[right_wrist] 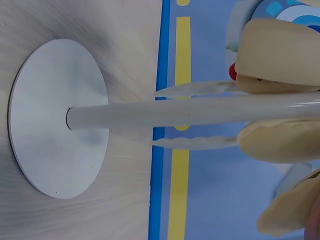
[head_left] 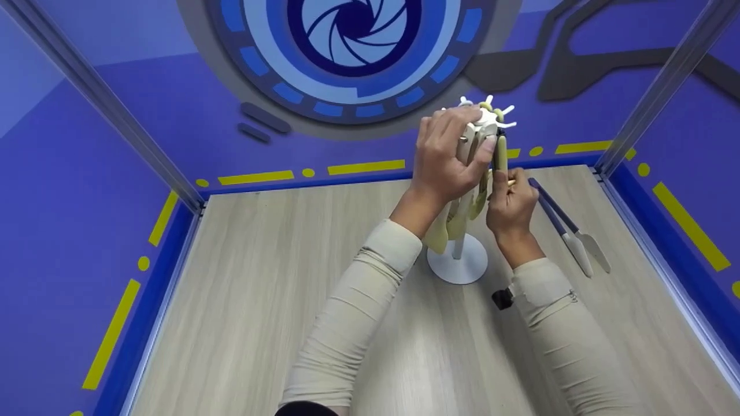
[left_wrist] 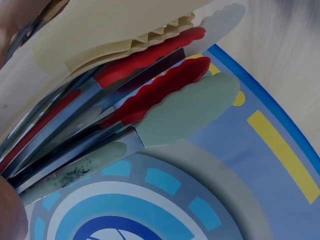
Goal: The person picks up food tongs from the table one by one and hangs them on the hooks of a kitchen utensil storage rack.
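Note:
A white utensil rack stands on a round base (head_left: 462, 268) (right_wrist: 50, 120), with a thin pole (right_wrist: 175, 111) and hooks at the top (head_left: 491, 112). Several utensils hang from it: red tongs (left_wrist: 160, 90), a grey-green spatula (left_wrist: 190, 107) and cream-coloured heads (right_wrist: 280, 55). My left hand (head_left: 454, 156) is wrapped over the rack's top and the hanging handles. Just right of the pole and lower, my right hand (head_left: 511, 205) pinches a yellowish-handled utensil (head_left: 502, 153) that stands upright against the rack.
Two blue-handled utensils with grey heads (head_left: 563, 222) lie on the wooden table (head_left: 260, 289) to the right of the rack. Blue walls with yellow markings enclose the table on three sides, with metal posts (head_left: 659, 86) in the back corners.

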Demonstrator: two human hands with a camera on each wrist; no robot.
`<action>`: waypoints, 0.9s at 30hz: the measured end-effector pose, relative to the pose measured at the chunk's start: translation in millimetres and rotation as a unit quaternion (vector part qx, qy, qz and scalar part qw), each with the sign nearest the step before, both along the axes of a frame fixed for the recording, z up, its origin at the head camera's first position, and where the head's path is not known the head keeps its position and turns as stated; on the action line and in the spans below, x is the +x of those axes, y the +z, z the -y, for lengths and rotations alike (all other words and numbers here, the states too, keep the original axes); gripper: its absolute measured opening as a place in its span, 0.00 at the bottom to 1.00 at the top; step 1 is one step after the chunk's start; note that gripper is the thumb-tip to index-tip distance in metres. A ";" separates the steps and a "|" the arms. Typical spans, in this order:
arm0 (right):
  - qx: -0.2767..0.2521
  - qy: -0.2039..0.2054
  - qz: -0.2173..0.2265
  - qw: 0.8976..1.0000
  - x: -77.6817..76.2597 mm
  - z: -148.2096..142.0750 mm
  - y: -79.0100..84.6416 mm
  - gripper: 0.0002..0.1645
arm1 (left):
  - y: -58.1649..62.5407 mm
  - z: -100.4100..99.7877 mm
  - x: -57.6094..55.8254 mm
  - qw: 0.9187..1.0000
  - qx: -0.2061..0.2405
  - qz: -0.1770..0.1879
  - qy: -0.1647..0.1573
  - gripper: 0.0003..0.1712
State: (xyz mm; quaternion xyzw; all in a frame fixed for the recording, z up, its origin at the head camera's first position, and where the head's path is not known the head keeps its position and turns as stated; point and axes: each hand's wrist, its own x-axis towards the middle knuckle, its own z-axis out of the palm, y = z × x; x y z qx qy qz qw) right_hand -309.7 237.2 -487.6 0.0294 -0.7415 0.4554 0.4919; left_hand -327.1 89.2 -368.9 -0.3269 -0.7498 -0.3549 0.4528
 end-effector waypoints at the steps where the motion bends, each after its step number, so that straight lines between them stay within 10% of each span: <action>1: 0.000 0.002 -0.001 1.000 0.0 1.0 -0.1 0.35 | 0.0 0.3 -0.1 1.000 -0.001 0.002 0.000 0.21; 27: -0.089 0.060 -0.008 0.994 -12.7 37.2 7.8 0.42 | 14.9 13.4 -1.0 0.999 -0.023 -0.019 -0.034 0.24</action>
